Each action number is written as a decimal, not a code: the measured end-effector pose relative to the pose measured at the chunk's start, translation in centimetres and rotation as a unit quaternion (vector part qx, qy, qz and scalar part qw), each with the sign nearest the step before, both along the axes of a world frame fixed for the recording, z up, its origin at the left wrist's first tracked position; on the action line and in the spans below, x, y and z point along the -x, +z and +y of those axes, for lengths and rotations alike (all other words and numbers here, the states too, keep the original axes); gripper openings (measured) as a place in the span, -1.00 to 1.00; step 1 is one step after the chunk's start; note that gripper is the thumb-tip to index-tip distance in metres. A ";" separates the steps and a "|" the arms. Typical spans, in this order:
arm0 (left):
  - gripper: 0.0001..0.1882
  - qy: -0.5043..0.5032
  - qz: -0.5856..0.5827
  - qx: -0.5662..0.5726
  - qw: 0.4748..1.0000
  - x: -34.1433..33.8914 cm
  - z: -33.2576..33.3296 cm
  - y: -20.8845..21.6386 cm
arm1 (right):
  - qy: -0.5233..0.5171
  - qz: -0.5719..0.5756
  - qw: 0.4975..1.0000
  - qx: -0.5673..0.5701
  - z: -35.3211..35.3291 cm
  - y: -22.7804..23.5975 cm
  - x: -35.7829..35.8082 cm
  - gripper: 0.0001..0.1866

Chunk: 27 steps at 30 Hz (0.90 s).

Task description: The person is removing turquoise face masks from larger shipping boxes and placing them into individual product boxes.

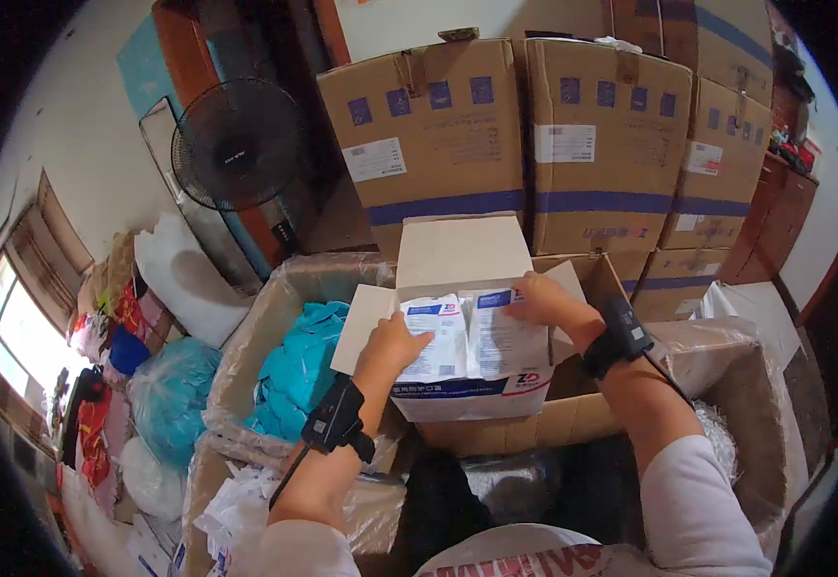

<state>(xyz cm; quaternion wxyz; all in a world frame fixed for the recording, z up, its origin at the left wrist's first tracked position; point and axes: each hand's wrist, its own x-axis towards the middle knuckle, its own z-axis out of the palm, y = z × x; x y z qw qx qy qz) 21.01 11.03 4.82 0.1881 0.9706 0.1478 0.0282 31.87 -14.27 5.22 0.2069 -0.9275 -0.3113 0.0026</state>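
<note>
In front of me stands an open white carton (472,405) with its flaps spread. Two white-and-blue printed packets, the left packet (436,348) and the right packet (499,338), lie side by side in it. My left hand (392,346) is at the carton's left side, its thumb stretched over the left packet and its other fingers partly hidden. At the far right corner, my right hand (551,300) rests with its thumb and bent fingers apart at the right packet's upper edge. Neither packet is lifted clear of the carton.
A plastic-lined box of teal packets (299,370) stands to the left. Loose white wrappers (241,510) fill a nearer box. Tall brown cartons (438,144) are stacked behind. A black fan (238,144) and a bag of teal items (174,389) are on the far left.
</note>
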 end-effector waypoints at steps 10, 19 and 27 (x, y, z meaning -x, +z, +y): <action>-0.45 -0.048 0.060 0.241 0.967 -2.0 1.2 -2.9 | -0.032 0.040 0.978 -0.204 -3.3 5.7 3.0 -0.61; -0.66 -0.019 0.022 0.616 0.788 -2.3 -2.0 -1.4 | -0.009 -0.009 0.975 -0.222 -2.8 3.6 3.2 -0.59; -0.78 -0.077 -0.360 0.543 0.755 1.1 2.3 5.7 | -0.065 0.048 0.922 -0.380 -7.9 6.6 1.5 -0.62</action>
